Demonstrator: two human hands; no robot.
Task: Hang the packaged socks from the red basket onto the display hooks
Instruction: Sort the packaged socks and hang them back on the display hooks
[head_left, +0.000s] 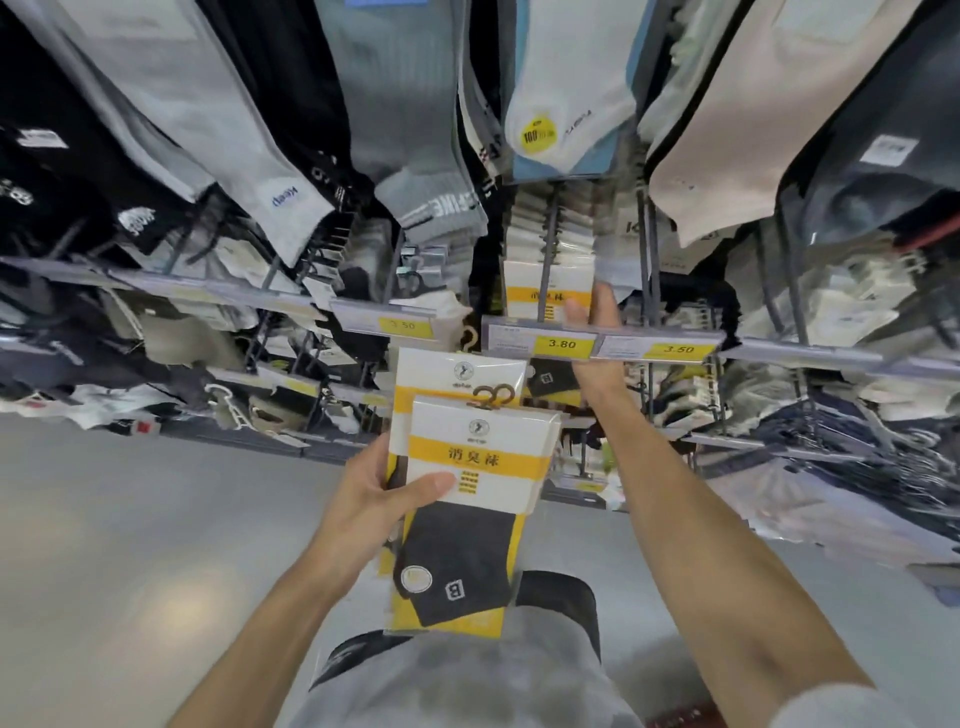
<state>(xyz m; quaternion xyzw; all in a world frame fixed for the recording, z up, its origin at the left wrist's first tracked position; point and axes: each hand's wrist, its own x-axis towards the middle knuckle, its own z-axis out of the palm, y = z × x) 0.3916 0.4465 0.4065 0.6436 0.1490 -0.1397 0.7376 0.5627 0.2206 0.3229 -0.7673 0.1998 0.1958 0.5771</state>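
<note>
My left hand (379, 509) grips a stack of packaged socks (467, 499), white and yellow cards with dark socks and brown hanger hooks on top, held upright in front of the rack. My right hand (597, 322) reaches up to the display hook (546, 260), fingers on the front sock pack (545, 296) that hangs there, just above the 3.80 price tag (562, 344). Several matching packs hang behind it on the same hook. The red basket shows only as a red sliver (685, 719) at the bottom edge.
Rows of hanging socks fill the rack on both sides, with price rails (405, 326) across the front. Metal hooks stick out toward me. Grey floor (130, 545) lies to the left. Below are my grey shirt and dark trousers.
</note>
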